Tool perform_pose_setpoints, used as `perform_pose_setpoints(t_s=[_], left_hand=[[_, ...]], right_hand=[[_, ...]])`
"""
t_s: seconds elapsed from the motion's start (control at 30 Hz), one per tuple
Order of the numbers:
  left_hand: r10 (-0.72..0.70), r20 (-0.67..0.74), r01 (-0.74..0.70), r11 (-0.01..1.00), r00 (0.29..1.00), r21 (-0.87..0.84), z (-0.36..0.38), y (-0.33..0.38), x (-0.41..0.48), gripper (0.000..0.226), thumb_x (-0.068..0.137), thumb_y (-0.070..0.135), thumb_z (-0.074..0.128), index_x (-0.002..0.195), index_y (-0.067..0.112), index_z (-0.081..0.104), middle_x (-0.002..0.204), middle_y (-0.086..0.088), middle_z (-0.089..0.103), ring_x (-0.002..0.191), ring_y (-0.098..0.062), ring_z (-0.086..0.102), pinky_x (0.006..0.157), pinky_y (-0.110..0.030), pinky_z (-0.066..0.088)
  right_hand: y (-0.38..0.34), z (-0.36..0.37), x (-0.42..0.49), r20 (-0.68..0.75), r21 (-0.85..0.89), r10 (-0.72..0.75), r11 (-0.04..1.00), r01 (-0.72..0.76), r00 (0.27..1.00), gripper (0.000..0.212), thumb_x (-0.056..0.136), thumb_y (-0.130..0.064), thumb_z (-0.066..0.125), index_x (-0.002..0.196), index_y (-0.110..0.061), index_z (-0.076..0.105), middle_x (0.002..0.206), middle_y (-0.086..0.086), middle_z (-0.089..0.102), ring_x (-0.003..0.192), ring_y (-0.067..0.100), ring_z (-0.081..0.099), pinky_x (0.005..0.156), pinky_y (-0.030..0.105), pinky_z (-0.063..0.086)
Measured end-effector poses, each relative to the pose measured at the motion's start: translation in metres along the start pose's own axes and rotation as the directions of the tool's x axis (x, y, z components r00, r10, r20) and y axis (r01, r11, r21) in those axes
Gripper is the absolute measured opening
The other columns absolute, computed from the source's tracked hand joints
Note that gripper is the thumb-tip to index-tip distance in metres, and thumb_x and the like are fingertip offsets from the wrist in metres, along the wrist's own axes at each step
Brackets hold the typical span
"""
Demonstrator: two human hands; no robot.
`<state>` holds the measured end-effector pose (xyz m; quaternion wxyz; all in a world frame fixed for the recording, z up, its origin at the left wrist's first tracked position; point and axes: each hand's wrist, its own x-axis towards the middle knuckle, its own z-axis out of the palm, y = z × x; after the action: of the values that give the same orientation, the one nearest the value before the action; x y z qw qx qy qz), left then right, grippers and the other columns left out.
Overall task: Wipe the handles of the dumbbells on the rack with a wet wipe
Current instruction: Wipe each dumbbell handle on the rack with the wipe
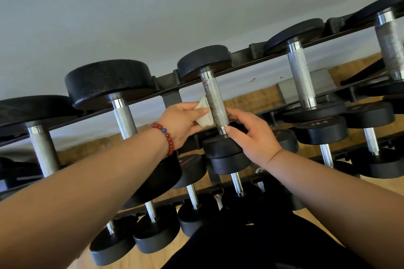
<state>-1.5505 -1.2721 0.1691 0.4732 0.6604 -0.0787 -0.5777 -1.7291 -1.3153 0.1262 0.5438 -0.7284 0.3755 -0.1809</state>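
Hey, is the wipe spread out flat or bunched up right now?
Bunched up: the wipe is a crumpled wad pinched in the left hand, pressed against the handle.

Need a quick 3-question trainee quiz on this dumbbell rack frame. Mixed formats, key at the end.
1. Which hand holds the wet wipe? A) left B) right C) neither
2. True or false: the right hand is on a different dumbbell from the one being wiped.
3. Fill in: the red bead bracelet sits on the ___ wrist.

Key:
1. A. The left hand presses the wet wipe against the knurled handle.
2. False. Its fingertips touch that same handle, near the lower end.
3. left
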Motion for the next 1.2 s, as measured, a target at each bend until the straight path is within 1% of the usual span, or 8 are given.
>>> perform_pose_setpoints(t_s=[0.13, 0.27, 0.43, 0.57, 0.73, 0.87, 1.03, 1.2], left_hand=[[0.031, -0.042, -0.032, 0.999, 0.999, -0.029, 0.006, 0.007, 0.005, 0.008, 0.088, 0.0, 0.062, 0.094, 0.002, 0.066, 0.095, -0.013, 0.072, 0.082, -0.018, 0.072, 0.07, -0.03, 0.06], [0.105, -0.061, -0.113, 0.98, 0.993, -0.166, 0.007, 0.019, 0.014, 0.009, 0.093, 0.003, 0.058, 0.097, 0.004, 0.066, 0.093, -0.008, 0.072, 0.086, -0.016, 0.071, 0.077, -0.028, 0.059], [0.079, 0.01, -0.078, 0.994, 0.997, -0.082, 0.005, 0.017, 0.011, 0.011, 0.094, 0.005, 0.055, 0.099, 0.005, 0.066, 0.101, -0.011, 0.071, 0.091, -0.018, 0.07, 0.079, -0.029, 0.059], [0.117, -0.057, -0.126, 0.977, 0.991, -0.172, 0.005, 0.03, 0.015, 0.009, 0.093, 0.003, 0.057, 0.095, 0.004, 0.065, 0.091, -0.009, 0.073, 0.085, -0.016, 0.071, 0.076, -0.028, 0.059], [0.084, -0.007, -0.085, 0.995, 0.996, -0.058, 0.007, 0.014, 0.009, 0.009, 0.093, 0.002, 0.056, 0.094, 0.002, 0.066, 0.103, -0.014, 0.07, 0.086, -0.016, 0.07, 0.078, -0.026, 0.059], [0.119, -0.092, -0.131, 0.983, 0.989, -0.13, 0.006, 0.029, 0.016, 0.007, 0.092, 0.003, 0.059, 0.094, 0.003, 0.065, 0.103, -0.014, 0.07, 0.094, -0.019, 0.069, 0.079, -0.029, 0.059], [0.11, -0.082, -0.11, 0.994, 0.991, 0.008, 0.007, 0.013, 0.009, 0.009, 0.091, 0.005, 0.06, 0.097, 0.004, 0.067, 0.106, -0.014, 0.07, 0.096, -0.019, 0.07, 0.086, -0.031, 0.057], [0.182, -0.198, -0.188, 0.982, 0.963, -0.014, 0.015, 0.016, 0.009, 0.012, 0.092, 0.007, 0.061, 0.1, 0.005, 0.069, 0.098, -0.008, 0.072, 0.094, -0.016, 0.07, 0.083, -0.028, 0.058]], right_hand=[[0.0, 0.0, 0.0, -0.019, 0.01, -0.02, 1.0, 0.02, 1.0, 0.047, 0.081, -0.053, 0.049, 0.127, -0.044, 0.048, 0.122, -0.01, 0.062, 0.117, 0.0, 0.053, 0.103, 0.032, 0.043], [-0.001, 0.001, -0.001, -0.029, 0.005, -0.025, 1.0, 0.025, 0.999, 0.043, 0.081, -0.053, 0.049, 0.123, -0.051, 0.045, 0.119, -0.01, 0.062, 0.116, 0.0, 0.053, 0.102, 0.03, 0.044], [-0.002, 0.001, -0.001, -0.036, 0.001, -0.032, 0.999, 0.032, 0.999, 0.042, 0.08, -0.053, 0.048, 0.122, -0.053, 0.044, 0.118, -0.01, 0.062, 0.115, 0.0, 0.053, 0.102, 0.028, 0.043], [-0.003, 0.001, 0.0, -0.028, 0.012, -0.036, 0.999, 0.037, 0.999, 0.045, 0.081, -0.052, 0.049, 0.125, -0.046, 0.048, 0.119, -0.011, 0.063, 0.115, 0.001, 0.054, 0.102, 0.03, 0.044], [-0.002, 0.001, 0.0, -0.04, 0.01, -0.046, 0.999, 0.047, 0.998, 0.041, 0.081, -0.05, 0.05, 0.122, -0.05, 0.047, 0.116, -0.017, 0.061, 0.113, -0.002, 0.054, 0.101, 0.027, 0.044], [-0.001, 0.001, 0.0, -0.032, 0.014, -0.037, 0.999, 0.038, 0.999, 0.046, 0.082, -0.049, 0.05, 0.128, -0.042, 0.05, 0.12, -0.014, 0.062, 0.116, -0.003, 0.053, 0.102, 0.026, 0.043], [0.0, 0.002, 0.0, -0.034, 0.033, -0.031, 0.999, 0.032, 0.999, 0.049, 0.08, -0.049, 0.051, 0.129, -0.039, 0.051, 0.119, -0.017, 0.061, 0.115, -0.004, 0.054, 0.1, 0.02, 0.041], [-0.001, 0.002, 0.0, -0.031, 0.024, -0.014, 1.0, 0.015, 0.999, 0.05, 0.079, -0.05, 0.051, 0.128, -0.041, 0.049, 0.119, -0.019, 0.06, 0.115, -0.006, 0.052, 0.099, 0.015, 0.039]])
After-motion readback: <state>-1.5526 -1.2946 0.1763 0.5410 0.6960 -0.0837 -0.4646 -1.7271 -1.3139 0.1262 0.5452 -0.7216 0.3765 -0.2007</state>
